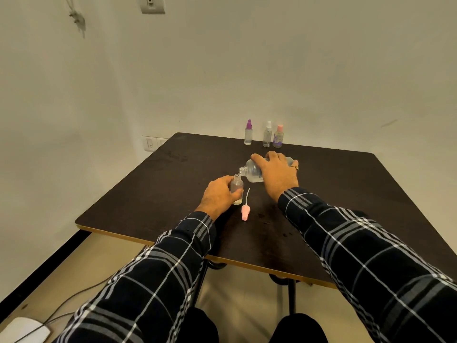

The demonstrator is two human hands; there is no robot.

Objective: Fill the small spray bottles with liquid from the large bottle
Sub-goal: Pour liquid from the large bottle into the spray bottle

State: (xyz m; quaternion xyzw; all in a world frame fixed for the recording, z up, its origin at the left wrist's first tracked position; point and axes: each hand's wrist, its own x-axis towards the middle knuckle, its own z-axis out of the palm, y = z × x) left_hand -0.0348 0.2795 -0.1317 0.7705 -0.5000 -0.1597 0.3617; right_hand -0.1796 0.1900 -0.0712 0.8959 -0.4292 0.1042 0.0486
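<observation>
Pour in progress. The left hand (pixel 218 196) has its fingers curled round the open bottle (pixel 238 188), which stands upright on the table (pixel 346 194) near the middle. The right hand (pixel 278 174) grips the large bottle (pixel 254 172) from above, fingers wrapped over its body. It is tilted nearly flat, neck pointing left, with its mouth just above the mouth of the open bottle.

A thin layer of liquid seems to sit at the bottom of the open bottle, and the rest looks empty. Judgement: this fill is at an early stage. The pink spray head (pixel 245 214), dip tube attached, lies on the table just beside the open bottle and is not yet screwed back on.

At the far edge three capped bottles stand upright in a row: purple-capped (pixel 248 134), white-capped (pixel 267 136) and pink-capped (pixel 278 137). Their liquid levels are too small to read, so I cannot tell which are done.

Left to do: finish this pour, refit the spray head, and fill any back bottle not yet filled.

Count:
- small spray bottles: 4 (1 open, 3 capped)
- large bottle: 1
- loose spray head: 1
</observation>
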